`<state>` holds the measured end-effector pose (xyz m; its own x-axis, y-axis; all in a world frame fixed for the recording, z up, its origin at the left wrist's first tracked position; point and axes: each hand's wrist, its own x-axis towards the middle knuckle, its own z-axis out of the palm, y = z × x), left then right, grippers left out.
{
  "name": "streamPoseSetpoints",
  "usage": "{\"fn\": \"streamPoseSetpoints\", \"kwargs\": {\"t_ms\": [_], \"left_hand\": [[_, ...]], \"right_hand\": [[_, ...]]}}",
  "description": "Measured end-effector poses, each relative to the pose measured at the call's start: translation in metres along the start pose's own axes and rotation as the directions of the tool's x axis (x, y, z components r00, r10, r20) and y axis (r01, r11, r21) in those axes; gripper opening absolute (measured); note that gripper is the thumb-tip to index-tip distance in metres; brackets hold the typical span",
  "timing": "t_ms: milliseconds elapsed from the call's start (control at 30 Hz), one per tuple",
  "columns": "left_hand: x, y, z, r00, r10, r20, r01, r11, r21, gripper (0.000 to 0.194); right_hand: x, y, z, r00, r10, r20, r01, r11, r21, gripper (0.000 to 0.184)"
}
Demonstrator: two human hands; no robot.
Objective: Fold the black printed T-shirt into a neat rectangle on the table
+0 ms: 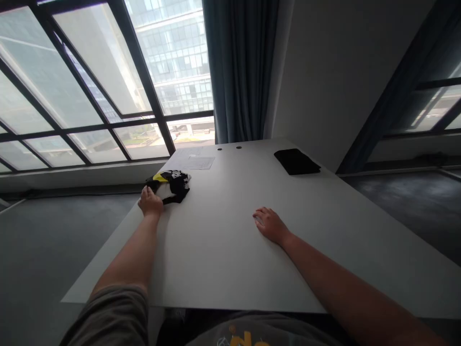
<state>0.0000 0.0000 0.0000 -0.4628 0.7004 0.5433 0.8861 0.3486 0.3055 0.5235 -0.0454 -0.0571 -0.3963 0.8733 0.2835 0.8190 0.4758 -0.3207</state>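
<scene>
A crumpled black, white and yellow piece of clothing [178,185] lies at the left edge of the white table. My left hand [150,201] is closed on its near left side, and part of the fabric is hidden behind the fingers. Resting on the tabletop right of the middle, my right hand [269,224] has loosely bent fingers, with a gap between them and the thumb. It holds nothing. A folded black cloth [297,161] lies flat farther back on the right, apart from both hands.
The white table [216,259] reaches toward the windows [101,86]. Sheets of paper [198,162] lie at its far left, near two round dark holes [238,147]. Beyond the far edge hangs a dark blue curtain [241,72]. Grey floor [43,240] lies to either side.
</scene>
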Motion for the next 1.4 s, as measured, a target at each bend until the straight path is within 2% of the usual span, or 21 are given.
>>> {"fn": "streamPoseSetpoints", "kwargs": {"t_ms": [100,200,333,467,533,633,767,867,967,1033,1067,1167,1200,1233,1267,1300,1400], "left_hand": [[0.010,0.039,-0.006,0.996,0.084,-0.010,-0.084,0.996,-0.024,0.064],[0.000,0.087,0.001,0.988,0.153,0.003,-0.152,0.985,-0.080,0.064],[-0.054,0.148,0.030,0.966,0.248,0.070,-0.235,0.960,-0.150,0.066],[-0.115,0.184,0.055,0.931,0.262,0.253,-0.222,0.959,-0.178,0.070],[-0.131,0.189,0.058,0.913,0.293,0.286,-0.247,0.951,-0.187,0.069],[-0.138,0.187,0.054,0.884,0.341,0.319,-0.289,0.936,-0.200,0.068],[-0.142,0.189,0.046,0.879,0.302,0.370,-0.243,0.950,-0.198,0.066],[-0.156,0.208,0.044,0.885,0.311,0.347,-0.234,0.941,-0.245,0.062],[-0.180,0.234,0.043,0.856,0.389,0.340,-0.274,0.899,-0.341,0.060],[-0.197,0.247,0.040,0.802,0.501,0.327,-0.348,0.835,-0.426,0.056],[-0.203,0.250,0.038,0.757,0.573,0.316,-0.399,0.787,-0.472,0.054],[-0.214,0.251,0.028,0.575,0.774,0.263,-0.536,0.600,-0.594,0.051],[-0.214,0.248,0.025,0.527,0.814,0.243,-0.559,0.548,-0.623,0.052],[-0.212,0.245,0.022,0.501,0.836,0.224,-0.568,0.513,-0.644,0.055],[-0.210,0.241,0.019,0.502,0.839,0.209,-0.566,0.501,-0.655,0.058],[-0.206,0.237,0.017,0.527,0.826,0.199,-0.557,0.513,-0.653,0.061],[-0.193,0.225,0.016,0.669,0.710,0.218,-0.500,0.648,-0.574,0.066]], "right_hand": [[0.000,0.000,-0.001,1.000,-0.001,-0.006,0.001,1.000,0.004,0.028],[0.000,-0.001,-0.002,1.000,0.006,-0.012,-0.005,1.000,0.015,0.029],[0.000,0.000,-0.003,1.000,-0.003,-0.013,0.004,1.000,0.028,0.028],[-0.001,0.003,-0.002,1.000,-0.016,-0.017,0.016,0.999,0.035,0.028],[-0.002,0.004,-0.001,1.000,-0.017,-0.019,0.018,0.999,0.039,0.028],[-0.001,0.006,0.000,1.000,-0.021,-0.022,0.022,0.999,0.045,0.028],[0.000,0.007,0.002,0.999,-0.027,-0.034,0.029,0.997,0.068,0.028],[0.001,0.009,0.005,0.998,-0.038,-0.052,0.042,0.995,0.086,0.027],[0.002,0.014,0.009,0.991,-0.027,-0.132,0.046,0.989,0.141,0.032],[0.002,0.020,0.011,0.975,0.003,-0.221,0.041,0.980,0.192,0.036],[0.002,0.023,0.012,0.965,0.022,-0.261,0.037,0.976,0.216,0.037],[0.002,0.030,0.013,0.938,0.082,-0.338,0.012,0.963,0.269,0.041],[0.002,0.031,0.013,0.933,0.096,-0.346,0.004,0.960,0.279,0.041],[0.001,0.031,0.012,0.934,0.102,-0.343,-0.001,0.959,0.284,0.041],[0.001,0.031,0.012,0.939,0.100,-0.330,-0.003,0.959,0.283,0.040],[0.000,0.030,0.011,0.947,0.089,-0.308,-0.001,0.962,0.275,0.039],[-0.003,0.023,0.009,0.976,0.029,-0.215,0.021,0.974,0.225,0.037]]}}
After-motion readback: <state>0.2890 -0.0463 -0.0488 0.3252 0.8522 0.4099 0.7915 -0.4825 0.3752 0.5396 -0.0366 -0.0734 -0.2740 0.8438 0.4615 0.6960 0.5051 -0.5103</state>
